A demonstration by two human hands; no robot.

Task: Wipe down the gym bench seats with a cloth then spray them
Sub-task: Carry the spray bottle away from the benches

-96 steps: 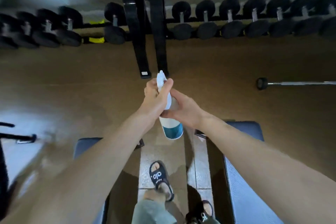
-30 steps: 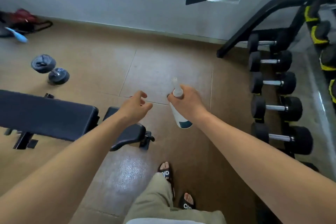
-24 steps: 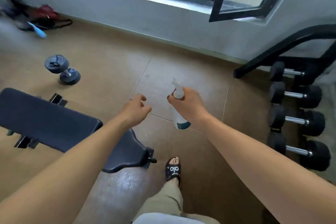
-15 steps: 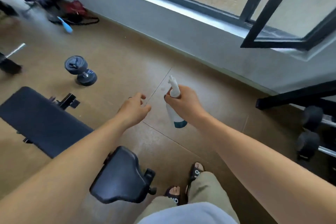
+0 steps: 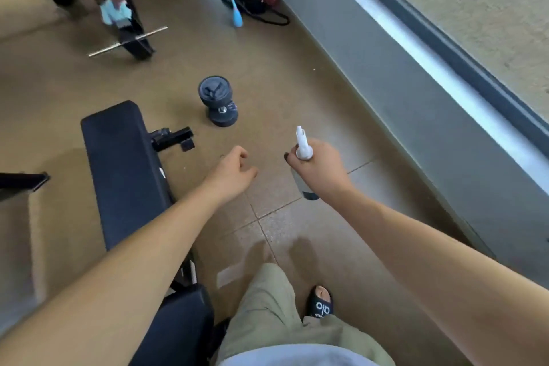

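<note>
**Turning back toward the bench, sprayer in hand**

Swinging left since half a second ago, the view now takes in the long dark padded gym bench [image 5: 124, 169] running up the left side, and the window has slid off to the right edge. The right hand [image 5: 319, 171] stays wrapped around the white-nozzled spray bottle with a teal base [image 5: 303, 151], held upright over the brown tiled floor [image 5: 297, 92], to the right of the bench and not touching it. The left hand [image 5: 234, 172] hangs free, fingers loosely curled, holding nothing. A black round-headed dumbbell [image 5: 218, 101] stands on the floor beyond the bench's far end. No cloth shows in either hand, so this looks like the spraying step. Next, the nozzle likely needs aiming left at the pad before squeezing.
</note>
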